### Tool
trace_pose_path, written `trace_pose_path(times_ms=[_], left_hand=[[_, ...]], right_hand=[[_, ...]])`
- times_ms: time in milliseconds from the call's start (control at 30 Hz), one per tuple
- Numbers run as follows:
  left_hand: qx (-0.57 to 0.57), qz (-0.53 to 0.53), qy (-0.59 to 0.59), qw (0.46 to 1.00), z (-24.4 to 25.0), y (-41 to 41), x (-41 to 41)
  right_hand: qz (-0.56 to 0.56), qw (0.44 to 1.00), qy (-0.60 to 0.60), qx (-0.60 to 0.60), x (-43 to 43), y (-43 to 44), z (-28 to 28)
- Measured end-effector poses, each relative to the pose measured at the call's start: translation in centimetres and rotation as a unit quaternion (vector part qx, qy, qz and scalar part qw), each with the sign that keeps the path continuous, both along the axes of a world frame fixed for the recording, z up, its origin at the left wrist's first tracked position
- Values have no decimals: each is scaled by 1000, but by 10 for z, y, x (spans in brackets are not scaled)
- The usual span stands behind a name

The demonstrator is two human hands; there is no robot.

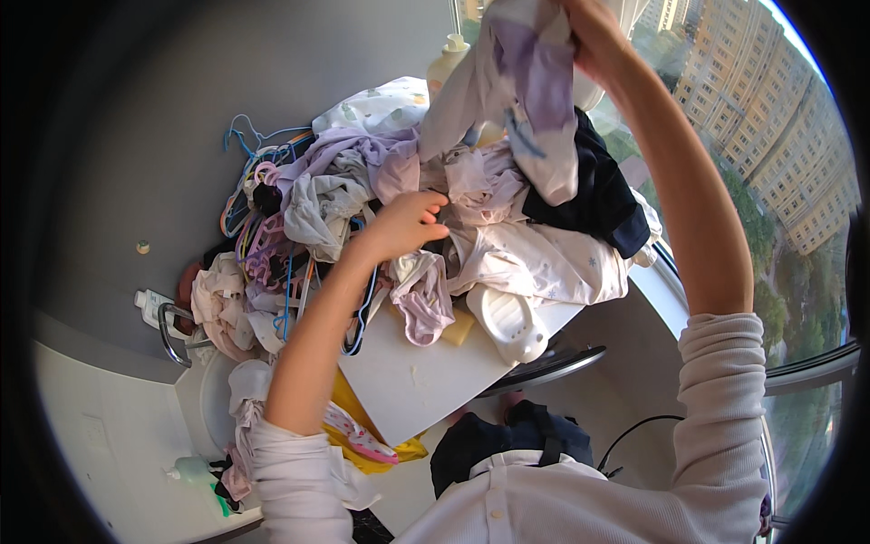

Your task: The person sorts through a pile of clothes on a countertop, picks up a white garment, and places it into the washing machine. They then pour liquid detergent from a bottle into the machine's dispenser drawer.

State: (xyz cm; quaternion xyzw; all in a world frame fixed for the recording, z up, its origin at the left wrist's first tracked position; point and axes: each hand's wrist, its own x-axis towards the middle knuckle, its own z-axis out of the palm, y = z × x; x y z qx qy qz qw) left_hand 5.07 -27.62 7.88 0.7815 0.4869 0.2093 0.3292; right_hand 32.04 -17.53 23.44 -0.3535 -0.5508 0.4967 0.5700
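My right hand (598, 41) is raised near the top of the view, gripping a white and purple garment (530, 75) that hangs down over the pile. Over the middle of the pile is my left hand (408, 224), its fingers apart and nothing held in it. Around it lie a grey-white crumpled cloth (326, 211), a lavender garment (360, 153) and a light pink garment (486, 180). A pink and white small garment (423, 299) hangs at the front of the pile. Right of it, a white clog (506, 323) rests on a pale printed garment (564, 262).
Plastic hangers (265, 238) are bunched left of the pile. Dark clothing (598, 190) lies to the right, beside the window. Behind stands a pump bottle (448, 61). A yellow sponge (459, 328) sits on the white top (414, 381). A faucet (166, 333) and basin are lower left.
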Motion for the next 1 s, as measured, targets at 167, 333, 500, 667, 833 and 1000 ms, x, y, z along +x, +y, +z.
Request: trace_pose_path(times_ms=[167, 333, 500, 667, 833, 1000], left_hand=[[189, 100, 105, 971, -52, 12, 67], [216, 181, 162, 946, -74, 49, 74], [179, 305, -4, 935, -29, 92, 75], [8, 266, -543, 796, 99, 93, 30], [334, 142, -423, 830, 159, 69, -4], [484, 84, -277, 826, 179, 33, -14]], right_hand=[[77, 986, 139, 43, 8, 17, 43], [88, 976, 194, 43, 21, -18, 84], [99, 974, 201, 17, 96, 7, 37], [292, 929, 226, 16, 131, 8, 20], [234, 945, 227, -5, 126, -5, 18], [153, 970, 189, -11, 94, 5, 23]])
